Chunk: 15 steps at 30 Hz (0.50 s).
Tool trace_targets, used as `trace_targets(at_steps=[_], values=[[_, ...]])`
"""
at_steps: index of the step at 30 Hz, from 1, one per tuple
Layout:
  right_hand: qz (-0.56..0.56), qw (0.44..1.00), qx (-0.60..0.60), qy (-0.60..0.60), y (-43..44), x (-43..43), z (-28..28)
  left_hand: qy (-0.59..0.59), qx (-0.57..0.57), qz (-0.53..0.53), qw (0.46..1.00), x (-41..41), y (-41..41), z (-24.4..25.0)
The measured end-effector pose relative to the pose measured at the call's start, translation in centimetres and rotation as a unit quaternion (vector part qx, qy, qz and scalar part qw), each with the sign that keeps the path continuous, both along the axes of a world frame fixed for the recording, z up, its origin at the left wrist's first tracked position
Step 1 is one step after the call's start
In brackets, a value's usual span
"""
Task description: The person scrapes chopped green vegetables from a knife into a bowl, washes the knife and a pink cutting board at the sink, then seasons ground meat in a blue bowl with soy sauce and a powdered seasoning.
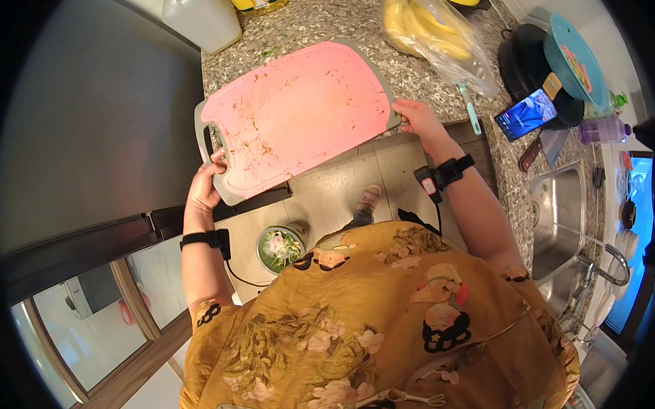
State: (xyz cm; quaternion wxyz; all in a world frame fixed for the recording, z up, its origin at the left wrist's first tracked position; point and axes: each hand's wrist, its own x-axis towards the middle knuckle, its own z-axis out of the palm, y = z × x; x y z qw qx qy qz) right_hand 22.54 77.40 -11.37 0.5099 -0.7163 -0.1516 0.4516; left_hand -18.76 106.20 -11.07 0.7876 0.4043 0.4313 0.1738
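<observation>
Both of my hands hold a pink cutting board (302,108) with a grey rim, tilted over the counter's front edge. Thin brownish shreds are scattered across its face, thickest near the handle end. My left hand (205,184) grips the grey handle at the lower left, with fingers through the slot. At the opposite end, my right hand (419,120) pinches the right front corner; its fingers under the board are hidden. Below, on the floor, stands a green bin (280,249) with vegetable scraps and whitish waste inside.
On the granite counter (310,21) lie bananas in a clear plastic bag (435,33) and a turquoise-handled tool (470,110). To the right are a turquoise bowl (574,60), a phone (525,115), a cleaver (539,151) and a steel sink (558,218). A dark cabinet-like panel (102,115) stands left.
</observation>
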Motion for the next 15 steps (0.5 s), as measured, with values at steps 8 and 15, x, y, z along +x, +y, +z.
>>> trace_targets(at_steps=[8,15], values=[[0.007,0.995,0.099,0.014,-12.8,-1.7,3.2,0.052,0.185,0.064,0.979,-3.5,-12.1,3.6],[-0.16,0.958,0.236,-0.001,-36.6,-2.2,2.8,-0.098,0.144,-0.142,0.975,8.2,-30.2,15.3]])
